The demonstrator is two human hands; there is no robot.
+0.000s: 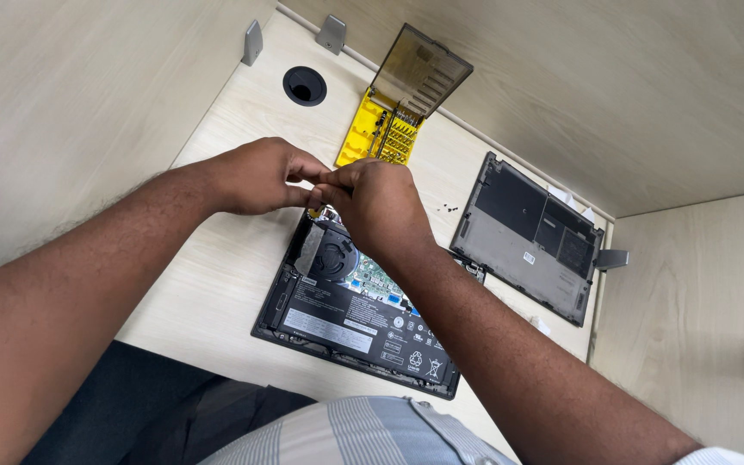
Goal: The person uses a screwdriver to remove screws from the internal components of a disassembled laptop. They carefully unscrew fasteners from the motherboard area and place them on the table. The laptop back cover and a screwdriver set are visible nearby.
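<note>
Opened laptop (355,314) lies on the desk (217,284), long axis diagonal, battery end toward me, fan exposed. Both hands, left (256,176) and right (376,202), meet pinched above its far corner; can't tell what they hold.

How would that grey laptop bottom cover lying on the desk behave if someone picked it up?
The bottom cover looks like a thin, flat panel, so probably light and slightly flexible. Lying flat on the desk, it would likely slide rather than tip or roll.

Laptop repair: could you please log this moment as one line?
hands: left, right pinched together over open laptop | cover off | bit case open
</note>
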